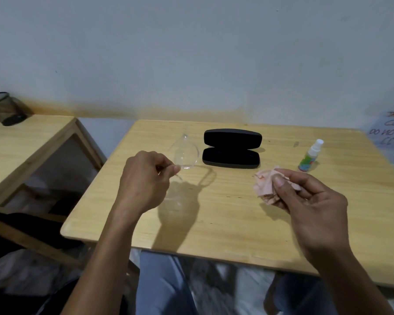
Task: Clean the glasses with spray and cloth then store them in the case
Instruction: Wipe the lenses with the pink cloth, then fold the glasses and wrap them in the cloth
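Observation:
My left hand (146, 180) pinches the clear-framed glasses (185, 153) by one side and holds them above the wooden table (225, 212), just left of the case. The lenses look blurred and nearly see-through. My right hand (309, 198) grips a crumpled pink cloth (265, 185) between thumb and fingers, apart from the glasses. A black glasses case (232, 147) lies open at the back middle of the table, nothing inside it. A small spray bottle (309, 155) with a white cap stands upright at the right.
A second wooden table (21, 146) stands to the left with a dark mesh bin (6, 109) on it. A gap separates the two tables. A handwritten paper sign (391, 130) leans at the far right. My knees show below the table's front edge.

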